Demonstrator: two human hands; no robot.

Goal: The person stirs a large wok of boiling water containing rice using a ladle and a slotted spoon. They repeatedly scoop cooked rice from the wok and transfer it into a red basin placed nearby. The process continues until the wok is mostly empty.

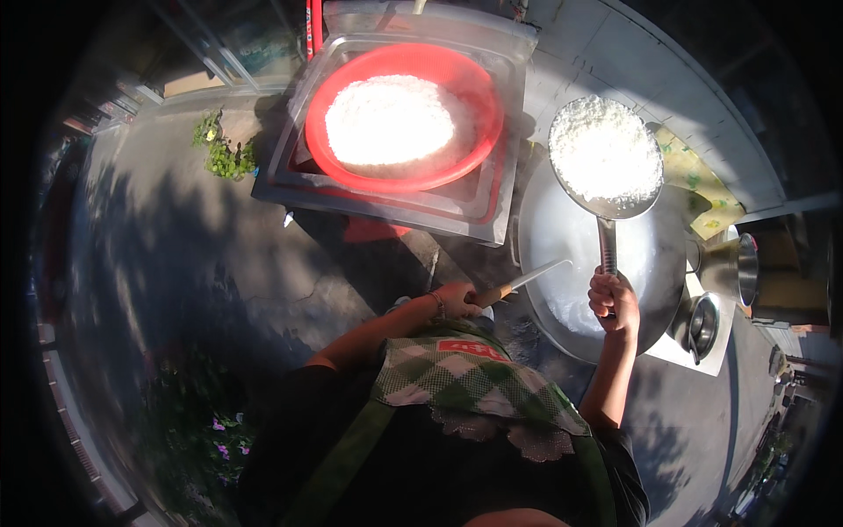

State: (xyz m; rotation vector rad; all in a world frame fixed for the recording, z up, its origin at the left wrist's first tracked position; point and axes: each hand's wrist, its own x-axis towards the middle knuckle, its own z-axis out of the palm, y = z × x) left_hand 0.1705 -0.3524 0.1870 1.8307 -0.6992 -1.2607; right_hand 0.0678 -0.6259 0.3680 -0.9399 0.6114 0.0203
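Note:
My right hand grips the dark handle of a round metal strainer heaped with white, rice-like grains. The strainer is over the far part of a large wok that holds cloudy, whitish liquid. My left hand is closed on the wooden handle of a long metal utensil; its tip reaches over the wok's left side, and whether it touches the liquid I cannot tell. A red plastic basket at the upper middle holds a mound of similar white grains, partly washed out by glare.
The red basket rests on a stainless steel sink or stand. Right of the wok are a metal pot and a metal bowl. Patterned yellow cloth lies by the tiled wall. Green plants grow at the upper left.

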